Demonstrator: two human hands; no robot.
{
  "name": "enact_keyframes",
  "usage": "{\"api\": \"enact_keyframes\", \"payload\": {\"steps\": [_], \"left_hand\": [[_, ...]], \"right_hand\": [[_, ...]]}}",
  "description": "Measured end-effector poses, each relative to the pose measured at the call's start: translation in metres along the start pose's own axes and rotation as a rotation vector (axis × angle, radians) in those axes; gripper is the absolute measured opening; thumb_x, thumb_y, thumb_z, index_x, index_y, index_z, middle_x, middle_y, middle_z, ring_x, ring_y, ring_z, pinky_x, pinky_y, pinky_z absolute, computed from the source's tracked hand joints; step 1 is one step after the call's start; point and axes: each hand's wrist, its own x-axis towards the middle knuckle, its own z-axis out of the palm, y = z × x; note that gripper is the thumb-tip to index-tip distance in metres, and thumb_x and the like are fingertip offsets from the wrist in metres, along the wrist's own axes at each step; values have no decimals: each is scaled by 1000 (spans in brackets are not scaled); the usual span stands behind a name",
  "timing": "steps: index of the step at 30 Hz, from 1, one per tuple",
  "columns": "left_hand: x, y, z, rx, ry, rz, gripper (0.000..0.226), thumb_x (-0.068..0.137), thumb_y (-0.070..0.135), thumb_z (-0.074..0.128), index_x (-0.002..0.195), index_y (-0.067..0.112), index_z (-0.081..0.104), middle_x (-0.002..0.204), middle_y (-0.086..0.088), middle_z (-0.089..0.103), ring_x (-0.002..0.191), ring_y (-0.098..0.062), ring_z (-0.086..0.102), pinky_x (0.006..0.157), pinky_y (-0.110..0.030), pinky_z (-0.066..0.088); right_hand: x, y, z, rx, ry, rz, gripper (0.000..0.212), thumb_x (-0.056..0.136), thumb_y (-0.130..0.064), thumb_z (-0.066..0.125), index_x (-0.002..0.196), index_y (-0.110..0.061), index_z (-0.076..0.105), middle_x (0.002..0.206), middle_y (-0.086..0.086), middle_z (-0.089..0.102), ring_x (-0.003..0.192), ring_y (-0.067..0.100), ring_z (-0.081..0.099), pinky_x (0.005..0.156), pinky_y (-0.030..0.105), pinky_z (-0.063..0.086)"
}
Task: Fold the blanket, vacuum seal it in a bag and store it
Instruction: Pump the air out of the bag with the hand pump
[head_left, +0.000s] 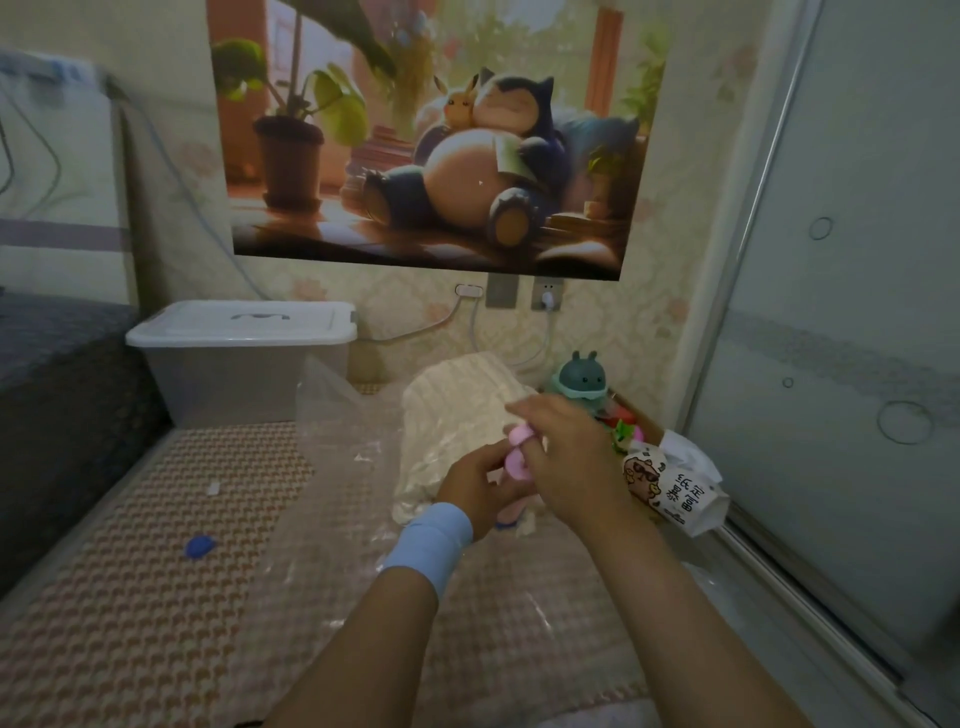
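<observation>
A folded cream blanket (457, 415) lies inside a clear plastic vacuum bag (343, 447) spread on the patterned mat. Over the bag stands a pink hand pump (517, 457), upright, its blue base near the bag's surface. My left hand (475, 488), with a light blue wristband, grips the pump's lower body. My right hand (566, 457) holds the pink top, fingers curled over it. The pump's middle is hidden behind my hands.
A white lidded storage bin (244, 353) stands at the back left by the wall. A small blue cap (200, 545) lies on the mat (130, 597). A green toy figure (579, 382), a tissue pack (670, 493) and a glass sliding door (857, 364) are at the right.
</observation>
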Motion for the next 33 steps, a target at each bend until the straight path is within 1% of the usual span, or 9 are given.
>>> {"api": "enact_keyframes", "payload": {"steps": [3, 6, 10, 13, 17, 21, 26, 28, 33], "left_hand": [[5, -2, 3, -41, -11, 22, 56, 72, 18, 83, 124, 25, 63, 121, 4, 65, 110, -13, 59, 98, -29, 48], [4, 0, 8, -80, -12, 23, 52, 73, 12, 81, 118, 29, 63, 120, 3, 64, 109, -13, 59, 97, -27, 47], [0, 1, 7, -73, -25, -5, 37, 80, 13, 74, 115, 22, 66, 112, 0, 67, 102, -15, 62, 76, -16, 51], [-2, 3, 5, -110, -35, -27, 29, 81, 10, 72, 106, 24, 65, 109, -6, 67, 97, -17, 61, 63, -10, 50], [3, 1, 5, -137, -11, -6, 52, 74, 11, 81, 118, 30, 62, 121, 2, 63, 109, -16, 59, 94, -28, 50], [4, 1, 10, -74, 8, 50, 50, 71, 14, 83, 109, 38, 61, 119, 6, 63, 108, -12, 58, 98, -27, 48], [-1, 5, 8, -115, -29, -22, 24, 85, 8, 68, 105, 22, 66, 105, -9, 68, 83, -14, 61, 59, -6, 48], [-3, 6, 6, -124, -32, -36, 20, 87, 8, 66, 101, 21, 66, 100, -8, 67, 78, -11, 60, 53, -6, 46], [1, 3, 2, -110, -16, 18, 50, 73, 11, 82, 113, 34, 62, 117, 6, 65, 103, -8, 59, 84, -15, 48]], "right_hand": [[12, -19, -25, 6, 372, -173, 29, 94, -15, 52, 115, -6, 71, 112, 6, 69, 106, 20, 61, 92, 30, 47], [13, -20, -26, -46, 495, -189, 36, 96, -17, 45, 118, -3, 70, 117, 9, 67, 110, 21, 58, 95, 25, 44], [-14, 8, 9, -133, -44, 4, 51, 89, -26, 36, 131, -13, 63, 131, 7, 58, 117, 26, 55, 95, 38, 46], [-13, 16, 10, -255, -339, 79, 45, 91, -22, 53, 136, -20, 58, 133, 1, 56, 112, 26, 57, 90, 38, 46], [11, -9, -27, -211, 178, -190, 28, 87, -18, 52, 107, -16, 73, 105, -1, 71, 95, 19, 61, 80, 36, 47], [18, -17, -38, -129, 519, -193, 32, 94, -13, 47, 116, -7, 70, 113, 6, 68, 105, 20, 57, 89, 29, 44], [-18, 18, 20, -115, -175, 93, 46, 87, -7, 55, 132, -12, 60, 131, 5, 54, 115, 25, 52, 92, 42, 47], [-18, 21, 22, -133, -283, 116, 48, 85, -15, 60, 133, -14, 59, 128, 3, 54, 112, 26, 55, 88, 41, 48], [14, -19, -30, -37, 281, -154, 25, 93, -10, 51, 111, -9, 68, 108, 4, 65, 97, 18, 60, 83, 31, 50]]}}
